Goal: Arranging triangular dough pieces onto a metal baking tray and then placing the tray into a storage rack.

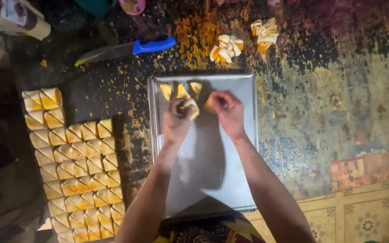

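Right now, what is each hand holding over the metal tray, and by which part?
The left hand pinches a small yellow-and-white dough piece by its left end. The right hand touches its other end; the exact grip is hidden.

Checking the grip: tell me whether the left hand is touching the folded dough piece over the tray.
Touching. The head view shows the left hand with its fingers closed around the folded dough piece above the metal tray.
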